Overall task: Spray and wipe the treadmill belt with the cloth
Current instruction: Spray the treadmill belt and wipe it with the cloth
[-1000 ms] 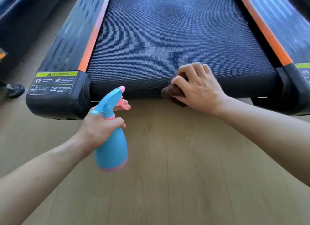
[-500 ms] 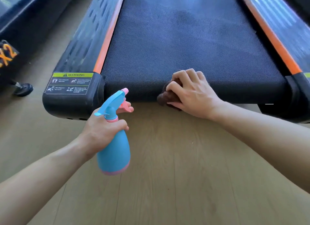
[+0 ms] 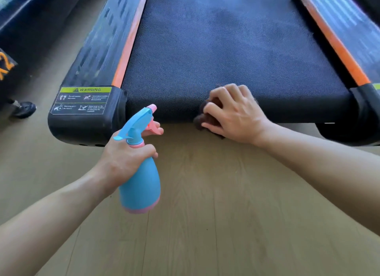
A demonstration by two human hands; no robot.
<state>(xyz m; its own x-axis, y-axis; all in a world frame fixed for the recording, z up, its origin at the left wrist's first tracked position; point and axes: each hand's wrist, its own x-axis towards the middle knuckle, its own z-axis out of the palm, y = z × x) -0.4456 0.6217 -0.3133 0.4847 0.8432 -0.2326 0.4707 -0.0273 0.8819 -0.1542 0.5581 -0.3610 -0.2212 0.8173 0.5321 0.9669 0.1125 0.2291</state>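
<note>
The dark textured treadmill belt (image 3: 222, 49) runs away from me between two orange-striped side rails. My right hand (image 3: 234, 113) presses a bunched brown cloth (image 3: 202, 119) against the belt's rounded near edge; most of the cloth is hidden under my fingers. My left hand (image 3: 127, 158) grips a blue spray bottle (image 3: 139, 183) with a pink base and pink trigger, held upright above the floor in front of the treadmill's left corner. Its nozzle points toward the belt, and a finger rests on the trigger.
The left end cap (image 3: 82, 115) carries a green and white warning label. The right end cap (image 3: 364, 111) is at the frame's edge. Light wooden floor (image 3: 205, 214) lies below my arms. Another dark machine with a black foot (image 3: 24, 110) stands at the left.
My right hand and the cloth have slid slightly left along the belt's near edge. The view shifted a little left; the bottle stays in the same grip.
</note>
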